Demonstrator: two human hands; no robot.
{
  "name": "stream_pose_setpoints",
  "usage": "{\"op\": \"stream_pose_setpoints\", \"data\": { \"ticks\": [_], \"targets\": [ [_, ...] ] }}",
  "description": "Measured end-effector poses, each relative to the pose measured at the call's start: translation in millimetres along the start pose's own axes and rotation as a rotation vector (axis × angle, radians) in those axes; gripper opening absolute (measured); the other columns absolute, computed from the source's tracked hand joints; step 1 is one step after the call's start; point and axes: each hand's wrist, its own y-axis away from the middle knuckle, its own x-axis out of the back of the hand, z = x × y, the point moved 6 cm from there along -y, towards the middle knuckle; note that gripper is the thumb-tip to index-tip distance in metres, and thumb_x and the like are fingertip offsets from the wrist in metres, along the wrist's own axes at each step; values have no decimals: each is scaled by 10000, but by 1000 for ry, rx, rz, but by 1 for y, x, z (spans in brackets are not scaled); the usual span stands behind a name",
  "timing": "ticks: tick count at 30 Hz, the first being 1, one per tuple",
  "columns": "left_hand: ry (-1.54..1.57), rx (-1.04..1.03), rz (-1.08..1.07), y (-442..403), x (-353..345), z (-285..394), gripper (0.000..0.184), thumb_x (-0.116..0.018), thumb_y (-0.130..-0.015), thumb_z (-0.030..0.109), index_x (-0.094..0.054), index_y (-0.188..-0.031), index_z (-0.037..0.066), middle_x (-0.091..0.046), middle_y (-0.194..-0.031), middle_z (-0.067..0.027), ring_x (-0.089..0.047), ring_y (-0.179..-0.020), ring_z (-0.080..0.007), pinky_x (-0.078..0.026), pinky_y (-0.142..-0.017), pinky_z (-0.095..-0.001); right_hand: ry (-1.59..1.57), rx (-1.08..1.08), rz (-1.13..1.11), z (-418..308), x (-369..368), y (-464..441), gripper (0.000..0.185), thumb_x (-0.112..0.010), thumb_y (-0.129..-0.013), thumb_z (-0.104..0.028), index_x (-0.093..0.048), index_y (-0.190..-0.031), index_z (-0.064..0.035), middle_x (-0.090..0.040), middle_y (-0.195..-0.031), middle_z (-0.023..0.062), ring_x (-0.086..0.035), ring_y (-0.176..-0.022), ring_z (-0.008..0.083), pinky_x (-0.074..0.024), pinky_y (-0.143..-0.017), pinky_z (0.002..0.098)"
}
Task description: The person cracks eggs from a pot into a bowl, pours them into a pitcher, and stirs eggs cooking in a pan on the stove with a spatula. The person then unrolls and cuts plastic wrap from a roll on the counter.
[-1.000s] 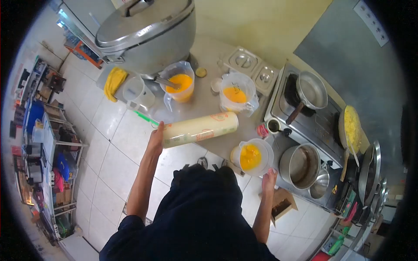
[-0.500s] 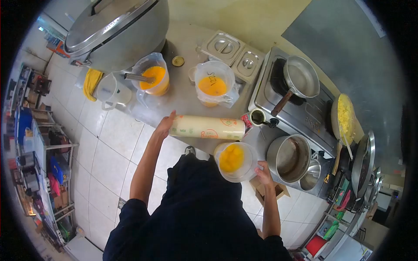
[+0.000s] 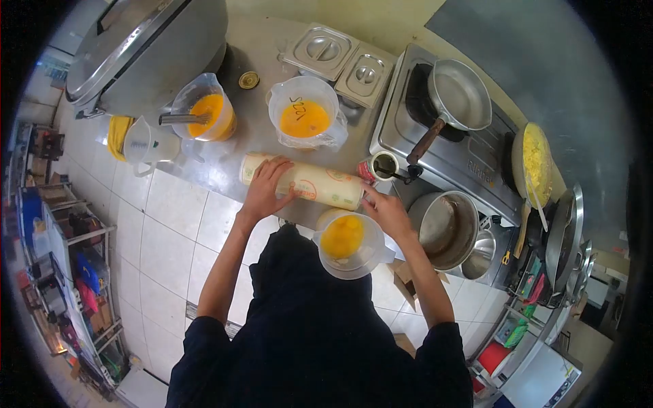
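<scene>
A thick roll of cling film [image 3: 320,185] with red and green print lies across the front of the steel counter. My left hand [image 3: 266,189] is laid over its left part, fingers on top and thumb at the near side. At the roll's right end, my right hand [image 3: 388,216] is closed with its fingertips against the edge. Just below the roll stands a clear plastic jug [image 3: 360,255] holding several egg yolks, its handle toward my right forearm. An opened can [image 3: 379,166] is behind the roll's right end.
Two jugs of beaten egg stand behind: one with a whisk [image 3: 183,119], one bagged jug [image 3: 303,112]. An empty measuring jug [image 3: 153,144] is left. A large cooker [image 3: 149,61], lidded steel pans [image 3: 340,58], a stove [image 3: 469,163] and a saucepan [image 3: 445,231] surround the counter.
My right hand has let go of the yolk jug's handle and moved to the roll's right end. My left hand has shifted from the roll's left end onto its top.
</scene>
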Motion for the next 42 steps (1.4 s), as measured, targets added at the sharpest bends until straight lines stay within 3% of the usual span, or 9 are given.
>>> {"op": "stream_pose_setpoints", "data": {
  "ticks": [10,13,23,27,29,32,35,38,42],
  "targets": [
    [65,132,83,21,54,-61,707,-769,-673,207,-459,-1288,48,-484,-1298,-134,-437,-1217,-321,-355,-1043,-415,130,37,-15,25,-26,-25,260,-574,-889,-244,-593,-1115,-116,-649,-795,202,-640,-730,384,-512,-645,471],
    [91,116,-59,24,64,-83,569,-754,-682,159,-559,-1206,54,-549,-1222,-134,-501,-1148,-314,-413,-997,-385,116,64,-8,22,-26,-25,321,-655,-845,-164,-589,-1148,-82,-664,-817,195,-673,-716,315,-536,-638,389],
    [-17,-141,-344,13,56,-84,174,-662,-793,95,-656,-955,33,-622,-979,-99,-587,-961,-269,-482,-880,-361,42,21,-52,20,-22,-25,322,-606,-868,-223,-569,-1175,-135,-647,-831,206,-635,-774,387,-509,-653,454],
    [105,-142,-154,14,58,-75,106,-629,-850,92,-632,-928,20,-629,-945,-92,-611,-916,-216,-495,-850,-337,48,39,-76,20,-23,-22,309,-605,-872,-247,-568,-1160,-140,-647,-847,187,-640,-774,369,-513,-663,443],
    [482,148,-112,16,50,-89,92,-573,-913,93,-604,-945,12,-624,-898,-77,-623,-864,-160,-501,-824,-314,14,35,-86,13,-19,-18,299,-606,-873,-258,-572,-1148,-145,-647,-859,173,-639,-766,364,-515,-666,438],
    [598,179,-24,14,47,-83,112,-557,-931,102,-594,-956,-1,-635,-886,-76,-633,-843,-146,-509,-809,-311,176,101,-80,2,-12,-14,296,-626,-862,-275,-580,-1116,-129,-645,-879,131,-641,-733,336,-524,-655,412],
    [662,248,-23,10,38,-73,103,-552,-932,89,-570,-982,1,-624,-868,-59,-618,-806,-127,-523,-763,-305,368,353,-11,-17,-9,-12,290,-650,-846,-285,-597,-1063,-99,-640,-900,101,-643,-719,310,-527,-633,391],
    [692,304,-6,9,33,-67,97,-551,-931,83,-556,-986,3,-624,-864,-58,-613,-787,-119,-526,-729,-296,316,430,16,-41,5,-30,260,-654,-848,-280,-639,-994,-65,-655,-862,97,-656,-710,268,-526,-621,347],
    [670,279,49,2,36,-63,92,-559,-922,71,-547,-985,5,-624,-855,-63,-614,-775,-122,-528,-699,-286,-149,228,-250,-80,3,-82,229,-680,-831,-264,-681,-911,-50,-663,-786,121,-656,-668,217,-511,-599,307]
  ]
}}
